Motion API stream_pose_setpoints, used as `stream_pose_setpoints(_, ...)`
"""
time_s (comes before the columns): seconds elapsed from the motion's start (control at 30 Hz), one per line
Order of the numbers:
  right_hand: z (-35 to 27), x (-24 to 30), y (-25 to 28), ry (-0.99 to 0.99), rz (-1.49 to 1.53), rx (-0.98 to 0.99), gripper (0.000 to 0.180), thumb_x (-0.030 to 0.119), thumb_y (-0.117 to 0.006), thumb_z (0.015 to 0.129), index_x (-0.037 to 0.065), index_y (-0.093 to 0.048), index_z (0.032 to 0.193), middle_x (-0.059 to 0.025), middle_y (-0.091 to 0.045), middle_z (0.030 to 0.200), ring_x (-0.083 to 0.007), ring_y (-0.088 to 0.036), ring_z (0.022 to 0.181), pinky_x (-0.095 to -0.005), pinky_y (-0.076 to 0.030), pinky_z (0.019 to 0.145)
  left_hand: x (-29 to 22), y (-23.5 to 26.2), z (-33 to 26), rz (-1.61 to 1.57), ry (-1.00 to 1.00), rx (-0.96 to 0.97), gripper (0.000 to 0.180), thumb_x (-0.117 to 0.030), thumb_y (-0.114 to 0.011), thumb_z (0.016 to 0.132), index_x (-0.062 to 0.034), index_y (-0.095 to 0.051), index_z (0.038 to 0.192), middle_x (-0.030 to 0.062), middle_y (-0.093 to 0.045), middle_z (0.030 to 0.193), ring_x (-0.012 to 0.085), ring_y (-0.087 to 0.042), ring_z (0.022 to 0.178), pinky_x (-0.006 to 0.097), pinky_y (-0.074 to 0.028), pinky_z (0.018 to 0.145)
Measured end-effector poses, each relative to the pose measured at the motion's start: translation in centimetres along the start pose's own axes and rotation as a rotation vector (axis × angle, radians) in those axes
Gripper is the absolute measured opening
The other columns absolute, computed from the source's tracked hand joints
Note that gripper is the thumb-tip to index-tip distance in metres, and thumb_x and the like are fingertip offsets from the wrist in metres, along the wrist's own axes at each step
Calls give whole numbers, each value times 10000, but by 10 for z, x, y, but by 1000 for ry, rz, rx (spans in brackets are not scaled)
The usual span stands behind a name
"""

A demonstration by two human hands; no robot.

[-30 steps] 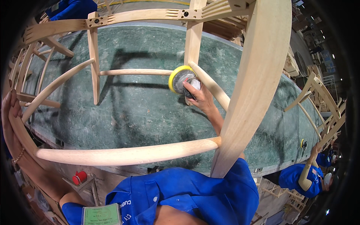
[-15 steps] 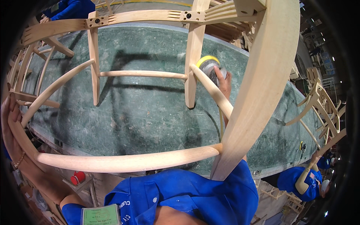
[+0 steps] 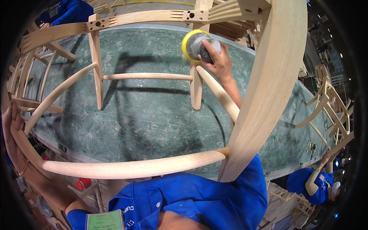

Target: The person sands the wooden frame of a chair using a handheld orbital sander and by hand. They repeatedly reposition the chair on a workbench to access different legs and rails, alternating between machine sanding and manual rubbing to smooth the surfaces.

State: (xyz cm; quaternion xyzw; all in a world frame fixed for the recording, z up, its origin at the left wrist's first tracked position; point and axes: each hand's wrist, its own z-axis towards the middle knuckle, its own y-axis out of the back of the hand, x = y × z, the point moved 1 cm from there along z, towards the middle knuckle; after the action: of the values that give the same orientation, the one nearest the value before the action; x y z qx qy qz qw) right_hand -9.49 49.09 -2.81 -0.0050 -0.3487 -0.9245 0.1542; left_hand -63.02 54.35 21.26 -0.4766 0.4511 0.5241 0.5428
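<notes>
A pale wooden chair frame (image 3: 126, 168) stands over the green-topped workbench (image 3: 153, 122), its legs joined by rounded stretchers. My right hand (image 3: 221, 63) is wrapped round a grey disc sander (image 3: 203, 45) with a yellow pad. The sander is tilted at the far right leg, above the stretcher joint; its pad faces that leg, and whether it touches cannot be made out. At the far left my left hand (image 3: 13, 122) grips the frame's near left leg, with its fingertips showing round the wood.
Other chair frames stand at the left (image 3: 50, 57) and right (image 3: 326, 99). Co-workers in blue are at the top left (image 3: 69, 11) and lower right (image 3: 310, 184). Another sander (image 3: 312, 146) lies at the bench's right end. A red container (image 3: 82, 183) sits below the near edge.
My right hand has brought the sander up and leftward, from behind the right stretcher to the upper part of the far right leg. My left hand keeps its grip; the view shifts slightly.
</notes>
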Motion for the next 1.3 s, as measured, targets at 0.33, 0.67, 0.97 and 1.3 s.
stream_pose_setpoints(0.33,-31,-6,1,-62,-119,-89,689,163,-846,655,254,-583,1286,-139,-568,1089,-336,-562,992,-399,-521,774,7,10,3,17,-15,-23,143,-154,-586,940,-46,-515,1000,0,-503,803,54,-459,615,192,-402,565)
stream_pose_setpoints(0.67,-59,13,13,-246,-122,-173,670,131,-842,663,180,-587,1281,-150,-566,1099,-323,-540,1021,-390,-500,815,12,16,5,28,-22,-61,121,-170,-569,961,-59,-537,997,-23,-506,819,28,-453,619,188,-405,594)
stream_pose_setpoints(0.97,-125,47,-2,-393,66,-146,683,131,-849,652,168,-584,1280,-170,-554,1155,-335,-552,1036,-392,-499,831,16,66,18,-10,25,31,159,-182,-575,960,-67,-564,1069,-9,-554,894,28,-484,645,201,-458,672)
stream_pose_setpoints(1.3,-91,100,-15,-205,237,-63,740,102,-852,621,250,-580,1293,-175,-566,1187,-380,-579,1056,-420,-492,868,15,28,-3,26,-16,-152,180,-186,-569,958,-53,-511,1065,17,-568,920,44,-473,632,225,-487,794)
